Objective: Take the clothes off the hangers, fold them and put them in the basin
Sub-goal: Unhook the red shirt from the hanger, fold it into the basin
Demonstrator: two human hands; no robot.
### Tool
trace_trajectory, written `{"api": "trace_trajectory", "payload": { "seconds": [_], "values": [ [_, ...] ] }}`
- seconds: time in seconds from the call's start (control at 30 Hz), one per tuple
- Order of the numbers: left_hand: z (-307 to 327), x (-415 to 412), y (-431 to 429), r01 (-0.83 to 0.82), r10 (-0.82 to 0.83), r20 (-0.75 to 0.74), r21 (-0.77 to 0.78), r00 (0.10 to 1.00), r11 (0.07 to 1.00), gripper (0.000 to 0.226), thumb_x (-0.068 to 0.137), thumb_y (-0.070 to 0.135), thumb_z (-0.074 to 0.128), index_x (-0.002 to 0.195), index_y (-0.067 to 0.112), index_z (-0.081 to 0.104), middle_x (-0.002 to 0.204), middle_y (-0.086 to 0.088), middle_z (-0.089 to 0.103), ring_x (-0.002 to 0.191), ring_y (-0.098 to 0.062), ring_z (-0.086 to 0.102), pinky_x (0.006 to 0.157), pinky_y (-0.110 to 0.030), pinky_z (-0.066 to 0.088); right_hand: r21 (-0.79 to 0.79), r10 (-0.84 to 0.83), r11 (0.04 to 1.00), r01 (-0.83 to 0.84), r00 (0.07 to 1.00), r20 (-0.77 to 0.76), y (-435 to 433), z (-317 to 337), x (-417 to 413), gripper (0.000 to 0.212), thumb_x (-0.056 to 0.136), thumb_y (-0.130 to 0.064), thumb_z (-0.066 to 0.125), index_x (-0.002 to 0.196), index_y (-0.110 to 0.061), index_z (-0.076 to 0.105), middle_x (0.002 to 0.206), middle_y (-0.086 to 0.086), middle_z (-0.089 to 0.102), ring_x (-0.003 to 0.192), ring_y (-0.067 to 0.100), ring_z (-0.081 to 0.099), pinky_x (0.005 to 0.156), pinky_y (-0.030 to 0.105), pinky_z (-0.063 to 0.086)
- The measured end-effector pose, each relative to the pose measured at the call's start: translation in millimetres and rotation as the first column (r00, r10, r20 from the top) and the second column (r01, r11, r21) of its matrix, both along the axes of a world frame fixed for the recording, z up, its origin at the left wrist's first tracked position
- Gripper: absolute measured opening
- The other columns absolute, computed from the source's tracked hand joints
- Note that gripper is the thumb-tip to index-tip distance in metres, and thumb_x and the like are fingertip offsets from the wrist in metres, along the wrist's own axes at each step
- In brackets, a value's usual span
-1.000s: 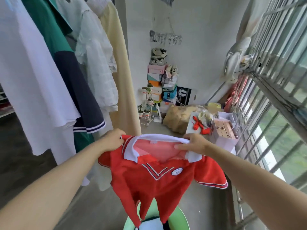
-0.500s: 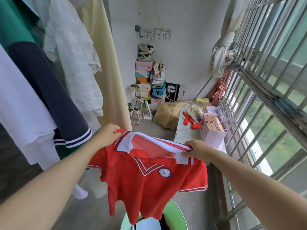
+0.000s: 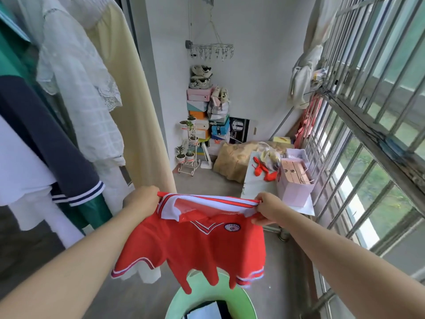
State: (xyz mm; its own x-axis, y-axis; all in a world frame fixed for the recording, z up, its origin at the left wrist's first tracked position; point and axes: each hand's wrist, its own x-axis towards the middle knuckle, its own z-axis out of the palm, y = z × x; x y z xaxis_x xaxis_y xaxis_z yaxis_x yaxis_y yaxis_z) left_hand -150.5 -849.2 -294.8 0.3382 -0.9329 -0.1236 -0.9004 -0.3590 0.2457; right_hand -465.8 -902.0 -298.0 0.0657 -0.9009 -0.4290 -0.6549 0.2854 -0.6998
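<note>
A red polo shirt (image 3: 195,247) with a white collar and a round chest badge hangs in the air between my hands, its sleeves drooping. My left hand (image 3: 141,200) pinches the left shoulder by the collar. My right hand (image 3: 269,209) grips the right shoulder. Directly below, on the floor, stands a green basin (image 3: 184,300) holding folded dark and white clothes. At the left, clothes hang on hangers: a green and navy shirt (image 3: 46,139), a white lace blouse (image 3: 80,84) and a pale yellow garment (image 3: 128,100).
Metal window bars (image 3: 368,134) run along the right. A low white table (image 3: 259,183) carries a pink bag (image 3: 295,183) and red items. Stacked shoe boxes (image 3: 200,111), a plant stand (image 3: 188,153) and a tan bundle (image 3: 232,157) fill the far corner.
My hands have pulled the shirt's shoulders apart and level, so the collar is stretched flat. The shirt hangs higher and more bunched over the basin, and the view has shifted right.
</note>
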Motion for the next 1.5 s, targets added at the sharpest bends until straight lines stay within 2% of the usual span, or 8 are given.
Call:
{"api": "trace_trajectory", "payload": {
  "seconds": [0.2, 0.33, 0.43, 0.63, 0.83, 1.0, 1.23, 1.5],
  "values": [
    [-10, -9, -7, -0.130, 0.114, -0.349, -0.023, 0.930, 0.991, 0.025, 0.083, 0.004, 0.048, 0.060, 0.011, 0.044, 0.084, -0.028, 0.061, 0.082, -0.038, 0.062, 0.067, -0.039, 0.045, 0.086, -0.105, 0.993, 0.085, 0.962, 0.254, 2, -7, -5, 0.035, 0.093, 0.007, 0.020, 0.119, -0.003, 0.041, 0.092, 0.027, 0.067, 0.050, 0.019, 0.067, 0.054, 0.033, 0.059],
    [0, -33, 0, -0.325, 0.291, -0.729, 0.099, 0.620, 0.940, 0.024, 0.087, 0.000, 0.044, 0.069, 0.012, 0.052, 0.048, -0.008, 0.045, 0.030, -0.015, 0.041, 0.039, -0.015, 0.036, 0.133, -0.135, 0.986, 0.100, 0.947, 0.292, 4, -7, -13, 0.036, 0.094, 0.006, 0.026, 0.126, 0.004, 0.043, 0.090, 0.029, 0.068, 0.051, 0.021, 0.068, 0.055, 0.034, 0.059],
    [3, -45, 1, -0.392, 0.346, -0.849, 0.183, 0.400, 0.902, 0.025, 0.094, 0.001, 0.040, 0.076, 0.008, 0.056, 0.053, -0.009, 0.055, 0.026, -0.014, 0.050, 0.029, -0.020, 0.044, 0.148, -0.145, 0.984, 0.097, 0.921, 0.362, 8, -2, -17, 0.033, 0.094, 0.007, 0.027, 0.118, 0.006, 0.051, 0.080, 0.020, 0.066, 0.048, 0.017, 0.068, 0.050, 0.028, 0.058],
    [-3, -59, 3, -0.479, 0.308, -0.932, 0.186, 0.190, 0.858, 0.024, 0.086, -0.015, 0.031, 0.088, -0.003, 0.052, 0.085, -0.017, 0.056, 0.072, -0.031, 0.058, 0.094, -0.050, 0.049, 0.171, -0.220, 0.972, 0.160, 0.873, 0.436, 9, -4, -29, 0.022, 0.093, 0.007, 0.034, 0.104, 0.002, 0.052, 0.078, 0.017, 0.064, 0.064, 0.021, 0.066, 0.057, 0.029, 0.057],
    [-12, -75, 7, -0.302, 0.142, -0.855, -0.018, 0.499, 0.953, 0.044, 0.067, -0.027, 0.047, 0.103, -0.006, 0.060, 0.083, -0.011, 0.059, 0.083, -0.026, 0.055, 0.057, -0.031, 0.054, 0.218, -0.238, 0.965, 0.144, 0.831, 0.503, 13, -6, -42, 0.023, 0.083, 0.015, 0.046, 0.086, -0.003, 0.060, 0.084, 0.015, 0.066, 0.075, 0.021, 0.066, 0.074, 0.031, 0.056],
    [-5, -74, 12, -0.086, -0.030, -0.428, -0.249, 0.903, 0.965, 0.041, 0.041, 0.023, 0.078, 0.076, 0.012, 0.062, 0.064, -0.005, 0.064, 0.061, -0.024, 0.062, 0.059, -0.031, 0.050, 0.215, -0.204, 0.972, 0.094, 0.789, 0.579, 15, -10, -49, 0.029, 0.081, 0.023, 0.051, 0.085, -0.003, 0.064, 0.077, 0.012, 0.069, 0.064, 0.014, 0.070, 0.062, 0.022, 0.058],
    [11, -84, 8, -0.059, 0.006, -0.156, -0.335, 0.988, 0.940, 0.047, 0.062, 0.040, 0.082, 0.071, 0.015, 0.043, 0.073, 0.000, 0.050, 0.074, -0.027, 0.050, 0.057, -0.032, 0.031, 0.003, -0.182, 0.980, 0.200, 0.883, 0.434, 15, -11, -43, 0.011, 0.089, -0.015, 0.065, 0.088, -0.007, 0.057, 0.067, 0.010, 0.067, 0.047, 0.009, 0.066, 0.050, 0.023, 0.057],
    [2, -78, 6, -0.173, 0.120, -0.280, -0.175, 0.953, 0.969, 0.038, 0.061, 0.038, 0.080, 0.087, 0.020, 0.058, 0.092, -0.003, 0.064, 0.085, -0.027, 0.061, 0.068, -0.028, 0.044, -0.071, -0.159, 0.979, 0.190, 0.936, 0.314, 14, -21, -31, 0.019, 0.089, -0.011, 0.061, 0.076, -0.011, 0.047, 0.070, 0.009, 0.064, 0.053, 0.013, 0.066, 0.055, 0.029, 0.057]
  ]
}}
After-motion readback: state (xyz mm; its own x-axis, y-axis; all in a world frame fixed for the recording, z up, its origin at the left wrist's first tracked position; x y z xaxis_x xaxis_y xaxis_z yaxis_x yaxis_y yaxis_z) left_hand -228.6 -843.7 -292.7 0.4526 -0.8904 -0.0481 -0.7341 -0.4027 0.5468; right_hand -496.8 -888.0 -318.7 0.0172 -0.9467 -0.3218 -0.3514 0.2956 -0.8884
